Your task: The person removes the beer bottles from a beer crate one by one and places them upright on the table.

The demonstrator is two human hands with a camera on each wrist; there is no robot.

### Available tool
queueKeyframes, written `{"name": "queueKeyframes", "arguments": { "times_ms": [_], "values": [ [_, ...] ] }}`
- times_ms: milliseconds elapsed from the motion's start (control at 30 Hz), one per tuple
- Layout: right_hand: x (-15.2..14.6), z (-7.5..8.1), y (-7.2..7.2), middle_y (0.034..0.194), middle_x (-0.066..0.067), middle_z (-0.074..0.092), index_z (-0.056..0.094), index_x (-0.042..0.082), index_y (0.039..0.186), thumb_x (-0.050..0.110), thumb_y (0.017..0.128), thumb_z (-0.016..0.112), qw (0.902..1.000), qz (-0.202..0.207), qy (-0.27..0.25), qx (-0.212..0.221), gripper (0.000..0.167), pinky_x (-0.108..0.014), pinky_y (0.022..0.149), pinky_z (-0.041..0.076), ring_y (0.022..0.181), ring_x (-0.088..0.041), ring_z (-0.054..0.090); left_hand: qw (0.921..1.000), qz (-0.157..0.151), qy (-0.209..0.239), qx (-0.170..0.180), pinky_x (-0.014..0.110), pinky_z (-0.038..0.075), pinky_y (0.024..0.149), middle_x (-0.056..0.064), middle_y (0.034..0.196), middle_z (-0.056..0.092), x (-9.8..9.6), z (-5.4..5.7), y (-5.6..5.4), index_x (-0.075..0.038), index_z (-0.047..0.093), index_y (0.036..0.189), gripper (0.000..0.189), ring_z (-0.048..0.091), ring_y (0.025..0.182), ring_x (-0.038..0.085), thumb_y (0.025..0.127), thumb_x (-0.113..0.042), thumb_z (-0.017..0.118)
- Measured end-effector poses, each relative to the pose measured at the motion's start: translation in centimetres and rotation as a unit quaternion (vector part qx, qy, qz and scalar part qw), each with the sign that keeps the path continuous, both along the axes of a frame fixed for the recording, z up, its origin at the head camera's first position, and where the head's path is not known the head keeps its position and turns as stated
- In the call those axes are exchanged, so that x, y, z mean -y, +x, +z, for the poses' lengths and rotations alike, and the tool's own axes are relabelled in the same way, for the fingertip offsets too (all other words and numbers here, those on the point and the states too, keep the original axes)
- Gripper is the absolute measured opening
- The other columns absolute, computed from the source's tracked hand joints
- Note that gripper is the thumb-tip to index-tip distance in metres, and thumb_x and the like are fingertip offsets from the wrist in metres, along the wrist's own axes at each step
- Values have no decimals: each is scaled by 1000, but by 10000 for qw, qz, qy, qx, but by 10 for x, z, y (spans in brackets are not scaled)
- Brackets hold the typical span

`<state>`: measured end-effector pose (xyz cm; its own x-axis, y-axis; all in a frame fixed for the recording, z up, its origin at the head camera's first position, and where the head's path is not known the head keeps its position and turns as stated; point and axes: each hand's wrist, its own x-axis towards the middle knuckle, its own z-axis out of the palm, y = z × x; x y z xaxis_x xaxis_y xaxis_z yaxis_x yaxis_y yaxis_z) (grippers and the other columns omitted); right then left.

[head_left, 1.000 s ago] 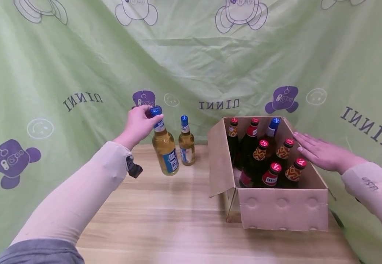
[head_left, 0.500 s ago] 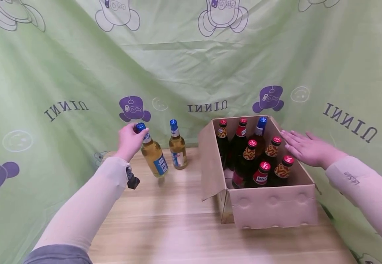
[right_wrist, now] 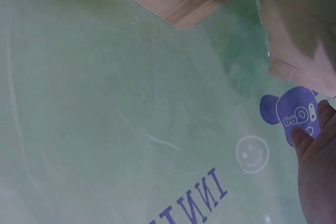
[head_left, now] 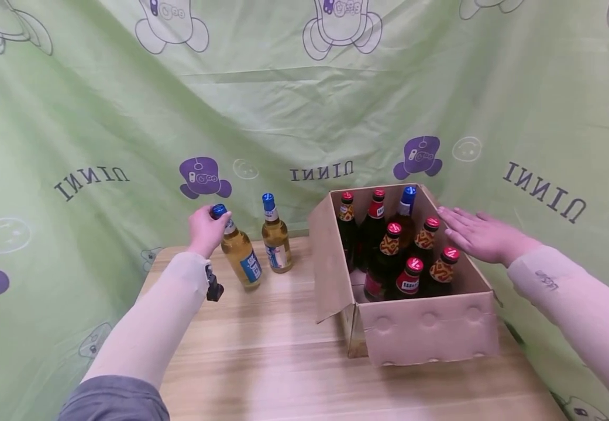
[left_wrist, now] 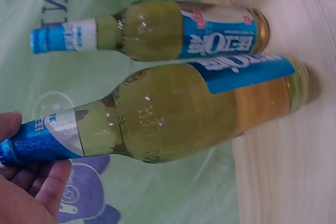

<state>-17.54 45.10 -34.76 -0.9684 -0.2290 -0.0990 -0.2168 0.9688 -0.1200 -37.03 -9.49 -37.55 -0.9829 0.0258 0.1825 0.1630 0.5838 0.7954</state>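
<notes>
My left hand (head_left: 206, 230) pinches the blue-foiled neck of a beer bottle (head_left: 241, 251) with pale golden contents and a blue label. The bottle leans a little, its base at the table. In the left wrist view, the thumb and fingers wrap the foil of this bottle (left_wrist: 173, 116). Just right of it stands a second bottle (head_left: 276, 244) of the same kind, upright. My right hand (head_left: 485, 235) lies with straight fingers along the right rim of an open cardboard box (head_left: 430, 327). In the right wrist view, part of that hand (right_wrist: 320, 166) shows beside the cardboard (right_wrist: 299, 35).
Inside the box stand several dark bottles with red caps (head_left: 415, 266) and one with a blue top (head_left: 406, 202). The box's left flap (head_left: 327, 257) sticks outward, and its front flap hangs down. A green printed cloth (head_left: 262, 117) hangs behind the wooden table (head_left: 283, 374).
My left hand has lowered the bottle to the table, left of the other one. The head view has shifted rightward. My right hand keeps its place at the box rim.
</notes>
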Motion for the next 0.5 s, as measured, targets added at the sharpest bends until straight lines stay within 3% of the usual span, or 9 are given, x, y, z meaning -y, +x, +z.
{"name": "queueKeyframes", "arguments": {
  "times_ms": [100,200,333,500],
  "values": [
    [2,-1,-1,165,-28,20,24,-6,159,32,113,35,10000,-18,28,-9,61,-70,117,14,149,-53,19,9999,94,-90,-91,49,55,96,30,121,66,-1,-4,-5,11,60,130,41,66,108,42,102,-19,66],
    [2,-1,0,165,-29,20,24,-6,159,32,113,34,10000,-70,37,-33,61,-70,117,14,149,-53,19,9998,-7,-167,-94,50,55,96,30,122,66,-6,-6,-10,11,59,131,43,66,108,43,102,-20,66],
    [0,-1,3,164,-29,21,25,-7,159,31,113,35,9999,-95,0,-51,61,-70,117,15,148,-54,19,9998,-152,-78,72,50,55,96,31,122,65,-11,-11,-14,13,57,132,43,65,109,44,103,-19,65],
    [2,-2,1,164,-28,22,26,-6,159,32,113,36,9999,-74,24,-70,61,-69,117,15,149,-53,18,9997,-102,-122,171,50,54,97,31,123,65,-10,-20,-22,12,58,131,40,65,111,43,104,-17,63]
  ]
}}
